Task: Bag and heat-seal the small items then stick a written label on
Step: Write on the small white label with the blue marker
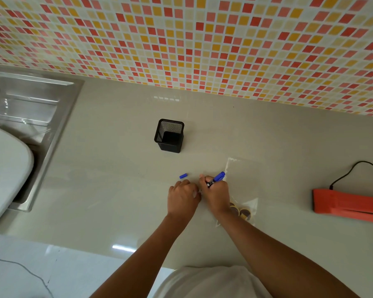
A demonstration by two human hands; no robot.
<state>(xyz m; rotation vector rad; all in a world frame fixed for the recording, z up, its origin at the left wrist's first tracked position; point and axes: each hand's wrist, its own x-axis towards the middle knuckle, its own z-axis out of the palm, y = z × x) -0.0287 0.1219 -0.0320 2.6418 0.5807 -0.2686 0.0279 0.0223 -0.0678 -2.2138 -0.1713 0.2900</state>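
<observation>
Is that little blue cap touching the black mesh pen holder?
Apart. The head view shows the blue cap lying on the counter, with a stretch of bare surface between it and the black mesh pen holder.

Two hands are at the middle of the surface (116,190): one left hand (182,196) and one right hand (215,194). There is one blue marker (217,178), one loose blue cap (183,175), one black mesh pen cup (169,135) at 12 o'clock, and one clear bag (243,179). It contains at least two round brown-and-yellow discs (245,213); a forearm hides any more. One orange heat sealer (342,203) with one black cable (362,163) is at 3 o'clock. One steel sink (41,104) is at 9 o'clock.
</observation>
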